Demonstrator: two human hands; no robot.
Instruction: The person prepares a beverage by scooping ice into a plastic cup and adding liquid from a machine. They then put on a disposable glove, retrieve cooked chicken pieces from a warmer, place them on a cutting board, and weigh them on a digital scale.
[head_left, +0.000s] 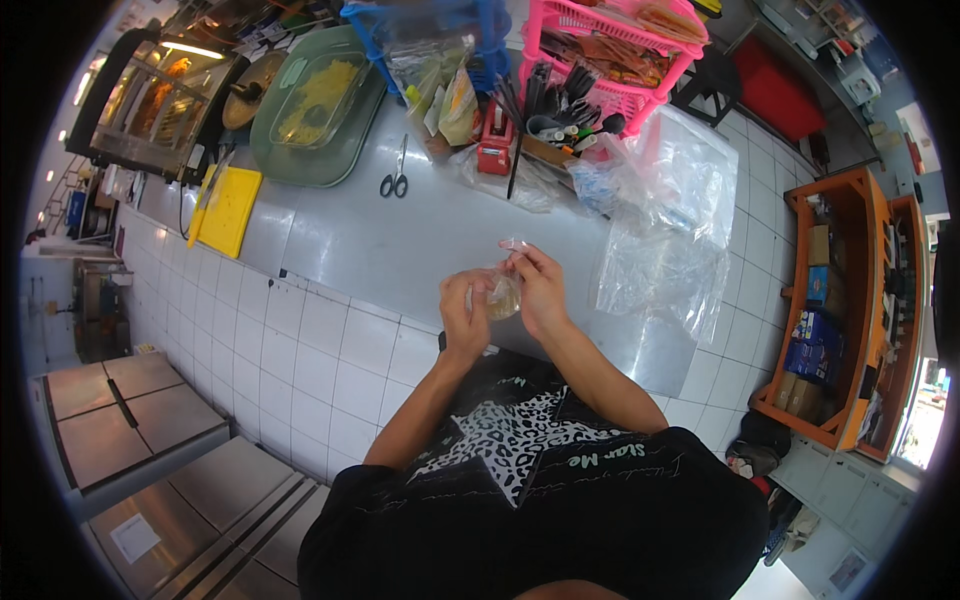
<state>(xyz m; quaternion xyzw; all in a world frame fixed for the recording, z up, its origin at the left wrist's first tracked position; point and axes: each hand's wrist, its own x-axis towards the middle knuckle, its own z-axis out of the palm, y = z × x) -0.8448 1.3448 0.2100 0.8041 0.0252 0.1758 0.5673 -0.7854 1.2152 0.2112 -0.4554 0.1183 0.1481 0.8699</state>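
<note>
Between my hands, above the near edge of the steel table (360, 232), is a small clear plastic bag (504, 298) with something pale yellowish in its lower part. My left hand (466, 307) grips the bag's left side, thumb against the plastic. With bent fingers my right hand (538, 289) pinches the gathered top of the bag, and a bit of the plastic sticks up past the fingertips. What exactly fills the bag is too small to tell. Black-handled scissors (394, 176) lie farther back on the table, apart from both hands.
Clear plastic bags (660, 255) cover the table's right side. Behind stand a red stapler-like device (495, 142), a pink basket rack (604, 97) and a blue rack (367, 34). A green tray (319, 165) holds a container of yellow food (319, 101). A yellow cutting board (232, 214) lies left.
</note>
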